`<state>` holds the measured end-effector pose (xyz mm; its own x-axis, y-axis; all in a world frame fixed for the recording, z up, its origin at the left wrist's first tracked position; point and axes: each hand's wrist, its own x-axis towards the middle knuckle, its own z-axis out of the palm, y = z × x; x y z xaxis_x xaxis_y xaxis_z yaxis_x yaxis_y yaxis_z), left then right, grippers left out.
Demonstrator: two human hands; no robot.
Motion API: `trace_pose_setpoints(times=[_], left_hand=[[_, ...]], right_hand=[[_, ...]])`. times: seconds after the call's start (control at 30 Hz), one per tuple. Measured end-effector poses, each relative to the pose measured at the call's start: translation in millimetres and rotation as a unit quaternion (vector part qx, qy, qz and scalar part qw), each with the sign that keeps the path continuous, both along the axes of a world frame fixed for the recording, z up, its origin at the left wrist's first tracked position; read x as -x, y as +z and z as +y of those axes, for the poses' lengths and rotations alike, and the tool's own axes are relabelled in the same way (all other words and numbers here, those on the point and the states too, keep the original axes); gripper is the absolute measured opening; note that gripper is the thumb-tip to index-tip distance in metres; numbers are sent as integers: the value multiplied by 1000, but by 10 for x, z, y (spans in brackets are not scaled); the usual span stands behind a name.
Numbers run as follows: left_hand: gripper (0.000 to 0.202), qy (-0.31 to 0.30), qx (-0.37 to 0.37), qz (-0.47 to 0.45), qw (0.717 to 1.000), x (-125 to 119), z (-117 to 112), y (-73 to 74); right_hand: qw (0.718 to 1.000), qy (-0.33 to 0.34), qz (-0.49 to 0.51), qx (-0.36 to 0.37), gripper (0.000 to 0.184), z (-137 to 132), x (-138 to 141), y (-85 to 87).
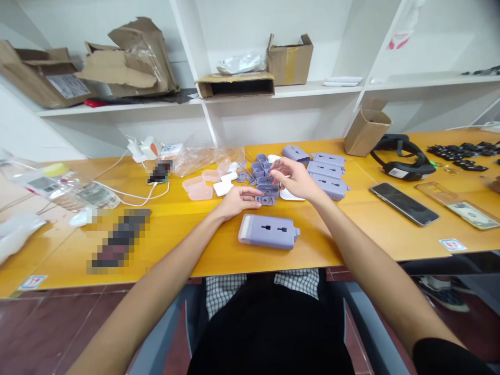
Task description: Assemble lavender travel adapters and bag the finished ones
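My left hand (239, 202) lies palm down on the yellow table (219, 245), fingertips next to a small lavender ring-shaped part (265, 200). My right hand (296, 179) hovers above a cluster of small lavender cup-like parts (261, 170). A tiny grey piece (276, 164) shows at its fingertips, and I cannot tell whether it is held. A lavender plug adapter housing (269, 232) lies in front of both hands. Several similar housings (328, 172) lie to the right, partly behind my right hand.
White pieces (223, 188) and pink translucent pads (197, 186) lie left of the parts. To the right are a smartphone (404, 203), a black headset (402, 161) and black parts (457, 150). A cardboard box (367, 130) stands behind them, below a cluttered white shelf (273, 92).
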<state>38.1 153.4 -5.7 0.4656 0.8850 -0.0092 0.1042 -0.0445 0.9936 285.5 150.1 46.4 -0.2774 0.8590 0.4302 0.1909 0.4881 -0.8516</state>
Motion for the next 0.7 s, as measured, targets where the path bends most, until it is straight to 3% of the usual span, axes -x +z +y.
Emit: trace_pose_setpoints(times=[0.17,0.37,0.5,0.7], left_hand=[[67,5,9,-38,999,-65,14,-29],[66,27,2,-49,998,-83,-25,-4],[65,25,-9,-33,999,-80,-27,0],[63,16,-11,-23,1000,-89,-16,8]], right_hand=[[1000,4,-6,8,40,-55,-75,-183],[999,11,-35,29,38,-52,-114,-260],[996,39,-44,65,34,-61,-129,-256],[996,45,-63,35,31,-76,-197,-164]])
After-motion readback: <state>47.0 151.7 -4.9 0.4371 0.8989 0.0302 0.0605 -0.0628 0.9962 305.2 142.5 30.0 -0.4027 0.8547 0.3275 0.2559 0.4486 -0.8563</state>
